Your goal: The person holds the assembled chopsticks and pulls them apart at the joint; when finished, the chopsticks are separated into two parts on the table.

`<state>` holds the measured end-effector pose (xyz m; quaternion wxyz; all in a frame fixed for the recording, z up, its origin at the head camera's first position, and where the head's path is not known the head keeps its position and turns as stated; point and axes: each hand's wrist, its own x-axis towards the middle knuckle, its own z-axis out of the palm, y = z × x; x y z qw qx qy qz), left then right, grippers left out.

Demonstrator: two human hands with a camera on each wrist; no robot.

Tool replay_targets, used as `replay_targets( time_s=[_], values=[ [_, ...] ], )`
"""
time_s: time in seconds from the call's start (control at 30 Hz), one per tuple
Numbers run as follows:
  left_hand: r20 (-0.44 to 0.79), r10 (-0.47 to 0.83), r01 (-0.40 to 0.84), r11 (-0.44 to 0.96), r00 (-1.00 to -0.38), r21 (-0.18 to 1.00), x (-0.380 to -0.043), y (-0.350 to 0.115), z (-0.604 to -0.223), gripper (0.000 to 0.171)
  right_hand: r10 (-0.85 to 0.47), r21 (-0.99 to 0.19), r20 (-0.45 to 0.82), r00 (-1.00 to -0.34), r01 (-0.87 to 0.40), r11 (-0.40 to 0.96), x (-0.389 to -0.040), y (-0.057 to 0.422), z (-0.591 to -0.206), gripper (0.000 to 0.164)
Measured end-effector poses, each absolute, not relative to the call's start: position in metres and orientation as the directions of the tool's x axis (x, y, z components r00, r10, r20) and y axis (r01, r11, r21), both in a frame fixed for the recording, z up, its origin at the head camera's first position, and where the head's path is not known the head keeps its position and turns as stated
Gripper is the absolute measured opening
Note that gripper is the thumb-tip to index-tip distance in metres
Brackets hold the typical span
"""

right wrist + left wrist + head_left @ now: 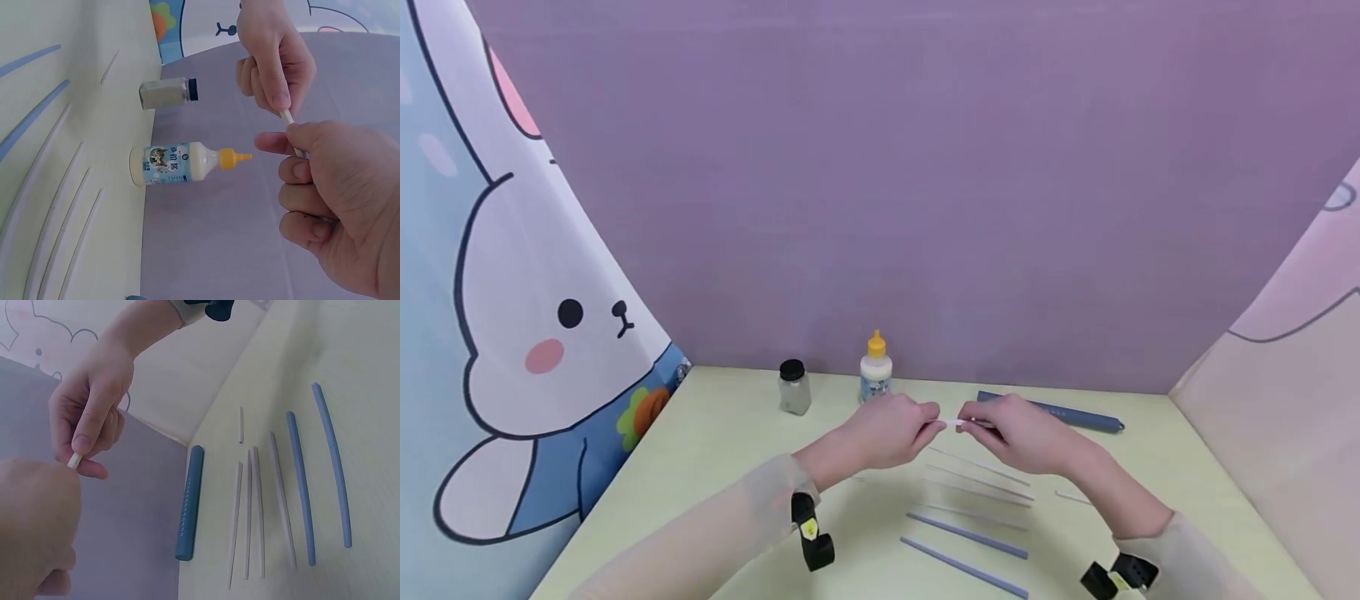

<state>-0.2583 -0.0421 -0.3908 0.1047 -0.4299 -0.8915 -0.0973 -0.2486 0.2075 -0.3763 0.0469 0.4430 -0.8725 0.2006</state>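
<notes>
Above the table, my left hand and right hand pinch one thin white strip between thumbs and fingers. Only a short piece of it shows between the two hands; the rest is hidden in the fingers. In the right wrist view, the white strip runs from under the left thumb to the right thumb, and the right hand's other fingers are curled. Below the hands, several thin pale strips and two thicker blue strips lie side by side on the table.
A squeeze bottle with a yellow nozzle and a small jar with a black lid stand near the table's back edge. A dark blue tube-like case lies behind the right hand. A short pale piece lies right of the strips.
</notes>
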Motion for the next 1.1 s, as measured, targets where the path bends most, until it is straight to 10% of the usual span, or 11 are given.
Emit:
replay_targets(
  time_s=[1.1],
  values=[
    [0.390, 0.708, 0.715, 0.681, -0.588, -0.159, -0.251, -0.043, -0.409, 0.036, -0.741, -0.151, 0.287, -0.607, -0.793, 0.591, -0.248, 0.209, -0.394, 0.030]
  ],
)
